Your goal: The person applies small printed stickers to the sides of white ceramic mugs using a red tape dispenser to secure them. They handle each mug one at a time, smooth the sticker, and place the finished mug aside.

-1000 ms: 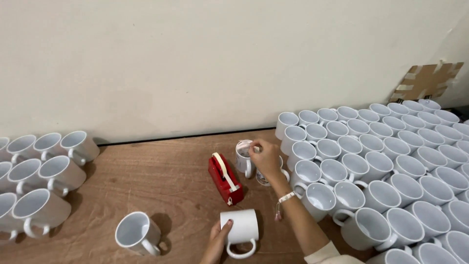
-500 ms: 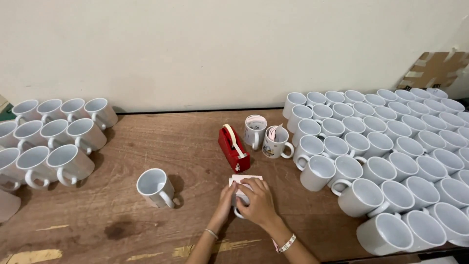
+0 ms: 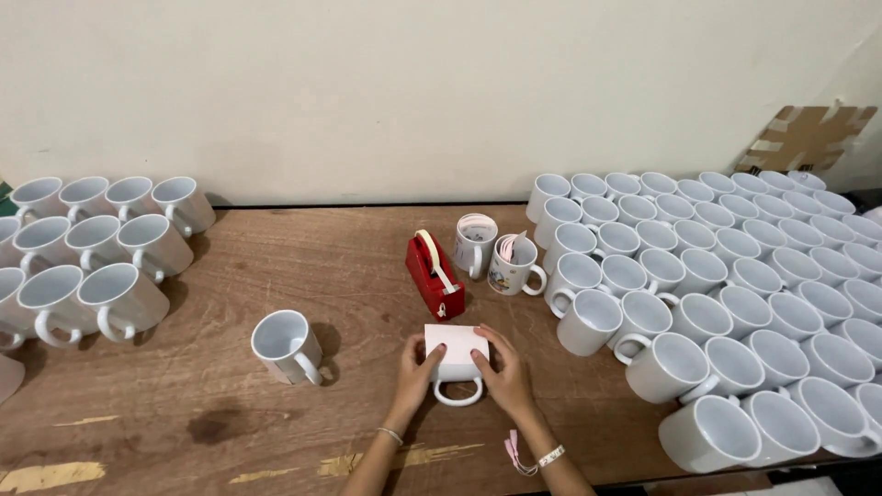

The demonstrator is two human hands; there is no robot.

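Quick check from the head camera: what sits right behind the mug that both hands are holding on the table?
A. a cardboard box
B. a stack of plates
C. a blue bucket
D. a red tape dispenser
D. The red tape dispenser stands just beyond the mug, which lies on its side with its handle toward the person, the left hand and right hand pressed on either side of it.

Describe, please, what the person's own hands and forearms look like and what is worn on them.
Both forearms are bare, with no sleeves in view. The left hand has a thin, silvery bracelet at the wrist. The right hand has a pale beaded band at the wrist, with a small pink tassel beside it. No gloves; rings cannot be made out.
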